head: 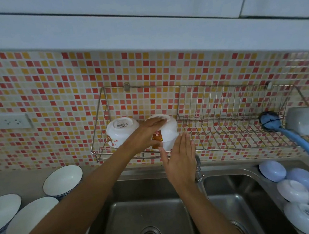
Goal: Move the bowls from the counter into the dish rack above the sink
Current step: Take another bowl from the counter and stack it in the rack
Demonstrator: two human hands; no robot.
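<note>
A wire dish rack (216,149) hangs on the mosaic wall above the sink. One white bowl (121,133) sits upside down in its left end. Beside it is a second white bowl with a bear picture (169,134), also upside down. My left hand (147,133) lies over this bowl's base and left side, gripping it. My right hand (180,160) is flat and open against its lower right edge. On the counter at left stand a blue-patterned bowl (63,180) and two more white dishes (29,218).
A double steel sink (147,208) lies below, with the faucet (198,170) behind my right wrist. Several pale blue and white bowls (294,191) rest upside down on the right counter. A blue brush (286,131) and grey cup (302,121) occupy the rack's right end.
</note>
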